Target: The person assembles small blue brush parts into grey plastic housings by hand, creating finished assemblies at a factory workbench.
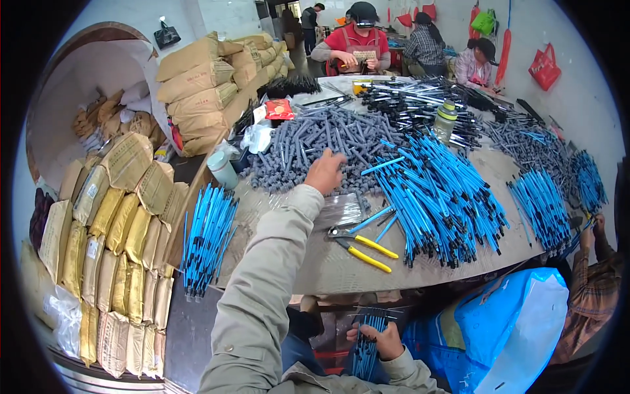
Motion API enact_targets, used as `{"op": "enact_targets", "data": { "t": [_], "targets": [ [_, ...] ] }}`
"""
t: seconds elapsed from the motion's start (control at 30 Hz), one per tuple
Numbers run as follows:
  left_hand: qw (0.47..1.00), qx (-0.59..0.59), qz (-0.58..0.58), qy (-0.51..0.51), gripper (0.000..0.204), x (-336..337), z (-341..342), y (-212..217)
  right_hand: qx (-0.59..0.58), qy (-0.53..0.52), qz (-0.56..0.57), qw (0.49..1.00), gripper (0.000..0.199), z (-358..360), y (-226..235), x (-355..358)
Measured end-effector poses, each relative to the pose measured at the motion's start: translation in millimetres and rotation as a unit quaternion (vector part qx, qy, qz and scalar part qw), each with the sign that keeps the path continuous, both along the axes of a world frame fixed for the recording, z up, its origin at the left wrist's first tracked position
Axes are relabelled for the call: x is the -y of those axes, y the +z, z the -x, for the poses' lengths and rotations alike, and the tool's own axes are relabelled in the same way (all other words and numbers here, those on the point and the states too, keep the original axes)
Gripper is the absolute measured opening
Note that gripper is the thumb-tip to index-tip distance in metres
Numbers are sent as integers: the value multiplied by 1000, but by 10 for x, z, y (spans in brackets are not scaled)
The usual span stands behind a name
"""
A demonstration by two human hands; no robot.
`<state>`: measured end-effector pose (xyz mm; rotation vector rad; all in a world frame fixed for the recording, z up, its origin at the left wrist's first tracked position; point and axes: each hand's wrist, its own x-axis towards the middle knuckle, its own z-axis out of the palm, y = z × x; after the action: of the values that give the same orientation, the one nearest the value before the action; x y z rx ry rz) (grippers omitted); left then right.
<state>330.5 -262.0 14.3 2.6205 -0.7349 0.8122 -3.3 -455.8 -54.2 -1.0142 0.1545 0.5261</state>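
Observation:
My left hand [326,172] reaches over the near edge of a heap of dark grey plastic parts [328,134]. Its fingers look bent and slightly apart, and nothing shows between them. Low in front of my body, my right hand [382,341] is closed round a bundle of thin blue rods [367,351] with dark ends. Yellow-handled pliers [369,253] lie on the table near the left hand, beside a clear plastic bag of thin metal pins [341,211]. A large pile of blue rods [446,197] with black ends spreads to the right of the pliers.
Another blue-rod bundle [210,236] overhangs the left table edge near a pale cup [223,171]. A bottle [445,121] stands among black rods [413,102]. Stacked sacks [125,223] fill the left. A blue plastic sack [492,328] stands at lower right. Co-workers [357,49] sit beyond.

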Motion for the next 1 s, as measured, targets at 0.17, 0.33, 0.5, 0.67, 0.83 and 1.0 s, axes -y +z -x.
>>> {"op": "enact_targets", "data": {
  "t": [0.17, 0.33, 0.5, 0.67, 0.83, 1.0],
  "targets": [
    [863, -278, 365, -210, 15, 16, 840, 419, 52, 5, 29, 998, 22, 75, 7, 9],
    [546, -485, 656, -192, 9, 107, 2421, -9, 77, 31, 63, 995, 19, 112, 266, -1],
    [362, -451, 808, -113, 16, 239, 3131, -553, 105, 50, 41, 992, 24, 142, 210, -58],
    [374, -463, 794, -126, 20, 287, 3381, -488, 138, 35, 17, 990, 31, 277, 191, -84],
    [390, -488, 770, -127, 26, 297, 3513, -410, 154, 44, 23, 987, 32, 345, 164, -105],
    [390, -515, 752, -130, 30, 205, 3495, -426, 148, 36, -3, 988, 29, 321, 211, -123]
  ]
}}
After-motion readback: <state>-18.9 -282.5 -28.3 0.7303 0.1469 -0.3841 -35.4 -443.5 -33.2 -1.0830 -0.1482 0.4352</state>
